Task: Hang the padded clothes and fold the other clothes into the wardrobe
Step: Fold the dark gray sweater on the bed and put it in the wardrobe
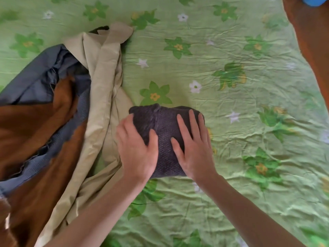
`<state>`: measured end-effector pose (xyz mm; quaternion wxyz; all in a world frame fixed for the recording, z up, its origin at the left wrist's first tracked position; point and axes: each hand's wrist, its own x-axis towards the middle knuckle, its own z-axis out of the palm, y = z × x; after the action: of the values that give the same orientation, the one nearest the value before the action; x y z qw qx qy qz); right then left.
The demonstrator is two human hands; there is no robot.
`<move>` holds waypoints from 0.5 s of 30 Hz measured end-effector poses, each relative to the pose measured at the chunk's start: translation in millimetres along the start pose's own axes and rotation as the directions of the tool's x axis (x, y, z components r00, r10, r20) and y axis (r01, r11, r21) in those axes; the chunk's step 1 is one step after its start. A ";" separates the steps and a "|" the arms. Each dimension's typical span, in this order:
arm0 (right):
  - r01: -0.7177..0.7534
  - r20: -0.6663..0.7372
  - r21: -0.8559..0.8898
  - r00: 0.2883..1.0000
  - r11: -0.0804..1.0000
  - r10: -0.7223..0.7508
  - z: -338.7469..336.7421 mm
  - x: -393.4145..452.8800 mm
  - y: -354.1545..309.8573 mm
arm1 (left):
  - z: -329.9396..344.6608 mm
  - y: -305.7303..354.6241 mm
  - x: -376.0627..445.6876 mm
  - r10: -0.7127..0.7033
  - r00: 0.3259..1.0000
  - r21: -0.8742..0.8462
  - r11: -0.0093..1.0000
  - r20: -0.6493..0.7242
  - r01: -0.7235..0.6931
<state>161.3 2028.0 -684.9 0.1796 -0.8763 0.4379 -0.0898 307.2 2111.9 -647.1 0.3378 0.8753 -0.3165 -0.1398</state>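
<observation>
Folded dark knit garment [164,132] on green bedsheet [231,50], both hands pressing flat, fingers spread: left hand [138,148], right hand [193,147]

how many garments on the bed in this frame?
4 visible: dark knit garment, folded, under both hands at centre; beige garment left of it; blue-grey garment and brown garment heaped far left. More may be hidden in the heap.

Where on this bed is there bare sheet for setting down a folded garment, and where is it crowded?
Free: the green floral sheet right of the folded dark knit, and the strip beyond it. Crowded: the left side, piled with the beige garment and the grey and brown jacket. The left hand and right hand press the knit.
</observation>
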 end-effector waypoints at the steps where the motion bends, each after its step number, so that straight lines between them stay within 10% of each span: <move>1: -0.011 -0.004 -0.030 1.000 0.999 0.010 4.7 1.0 -3.0 | 3.1 -1.1 -5.5 0.148 0.989 0.129 0.980 0.029 -0.150; 5: -0.024 0.014 -0.078 1.000 0.997 0.025 14.4 3.0 -0.6 | 24.0 -19.8 -3.5 0.399 0.865 0.357 0.794 0.305 -0.492; 15: 0.012 -0.044 0.070 0.999 0.997 -0.009 26.9 17.3 20.4 | 53.0 -49.6 14.9 0.396 0.882 0.287 0.840 0.253 -0.460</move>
<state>165.2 2009.3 -717.6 0.2001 -0.8696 0.4337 -0.1251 317.0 2103.9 -720.1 0.1742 0.8100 -0.5536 -0.0842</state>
